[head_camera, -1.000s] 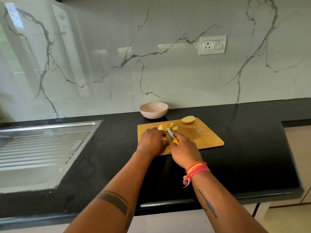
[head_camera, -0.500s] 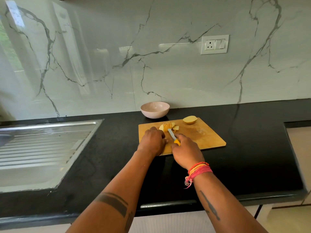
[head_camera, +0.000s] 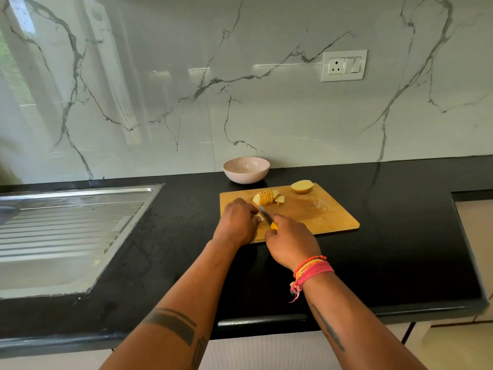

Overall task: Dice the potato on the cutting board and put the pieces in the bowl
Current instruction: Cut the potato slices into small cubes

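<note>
A wooden cutting board (head_camera: 314, 209) lies on the black counter. On its far left part sits a row of potato slices (head_camera: 265, 197), and an uncut potato half (head_camera: 302, 186) rests at its far edge. My left hand (head_camera: 236, 222) curls over a pale potato piece (head_camera: 259, 216) at the board's near left corner. My right hand (head_camera: 289, 243) grips a yellow-handled knife (head_camera: 266, 216), whose blade lies against that piece. A pale pink bowl (head_camera: 246, 170) stands behind the board by the wall; no potato pieces show in it.
A steel sink with a ribbed drainboard (head_camera: 66, 231) fills the counter's left side. A marble wall with a socket plate (head_camera: 344, 65) rises behind. A recessed light panel (head_camera: 477, 236) sits at the right. The counter's front edge (head_camera: 261, 320) runs below my forearms.
My hands have stayed at the board's near left corner. The knife blade has shifted slightly against the piece under my left hand. The camera moved a little.
</note>
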{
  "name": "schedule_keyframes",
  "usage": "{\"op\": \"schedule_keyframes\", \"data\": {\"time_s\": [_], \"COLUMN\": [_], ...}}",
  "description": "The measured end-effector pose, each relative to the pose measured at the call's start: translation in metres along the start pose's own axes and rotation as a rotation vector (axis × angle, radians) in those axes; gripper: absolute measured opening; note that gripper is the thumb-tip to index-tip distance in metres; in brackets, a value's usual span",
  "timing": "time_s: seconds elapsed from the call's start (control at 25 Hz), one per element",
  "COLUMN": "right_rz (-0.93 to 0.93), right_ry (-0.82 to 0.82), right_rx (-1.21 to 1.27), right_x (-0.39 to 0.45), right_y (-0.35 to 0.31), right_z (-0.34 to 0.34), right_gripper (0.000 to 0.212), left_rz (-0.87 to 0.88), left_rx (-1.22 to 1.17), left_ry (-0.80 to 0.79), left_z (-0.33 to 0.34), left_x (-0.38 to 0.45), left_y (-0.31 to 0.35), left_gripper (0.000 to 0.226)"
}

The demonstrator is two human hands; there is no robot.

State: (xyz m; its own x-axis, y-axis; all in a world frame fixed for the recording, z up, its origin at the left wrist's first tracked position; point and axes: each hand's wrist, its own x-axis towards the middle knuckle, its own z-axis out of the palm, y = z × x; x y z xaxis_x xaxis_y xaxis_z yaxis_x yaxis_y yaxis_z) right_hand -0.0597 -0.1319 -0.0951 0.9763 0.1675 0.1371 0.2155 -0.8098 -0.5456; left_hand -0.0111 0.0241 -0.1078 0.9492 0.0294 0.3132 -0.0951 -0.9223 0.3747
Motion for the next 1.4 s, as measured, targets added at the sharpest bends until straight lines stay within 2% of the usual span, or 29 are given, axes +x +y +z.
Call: {"op": "schedule_keyframes", "data": {"time_s": [0.36,0.68,0.92,1.12,1.4], "right_rz": [-0.072,-0.110,-0.135,-0.151,-0.139], "right_ry": [0.014,-0.031,-0.073,-0.021,0.072], "right_rx": [-0.071,-0.107,-0.159,-0.216,-0.158], "right_x": [-0.003,-0.002,0.004,-0.024,-0.047], "right_y": [-0.001,-0.003,-0.014,-0.001,0.006], "right_z": [0.006,0.009,0.010,0.009,0.006], "right_gripper": [0.053,0.055,0.029,0.056,0.057], "left_rz": [-0.034,-0.157,-0.157,-0.192,-0.215], "left_rx": [0.022,-0.103,-0.078,-0.125,-0.146], "left_ry": [0.015,0.005,0.019,0.027,0.047], "left_z": [0.007,0.003,0.001,0.004,0.002], "left_x": [0.003,0.006,0.004,0.005,0.000], "left_y": [-0.001,0.003,0.007,0.006,0.006], "left_gripper": [0.031,0.021,0.018,0.019,0.022]}}
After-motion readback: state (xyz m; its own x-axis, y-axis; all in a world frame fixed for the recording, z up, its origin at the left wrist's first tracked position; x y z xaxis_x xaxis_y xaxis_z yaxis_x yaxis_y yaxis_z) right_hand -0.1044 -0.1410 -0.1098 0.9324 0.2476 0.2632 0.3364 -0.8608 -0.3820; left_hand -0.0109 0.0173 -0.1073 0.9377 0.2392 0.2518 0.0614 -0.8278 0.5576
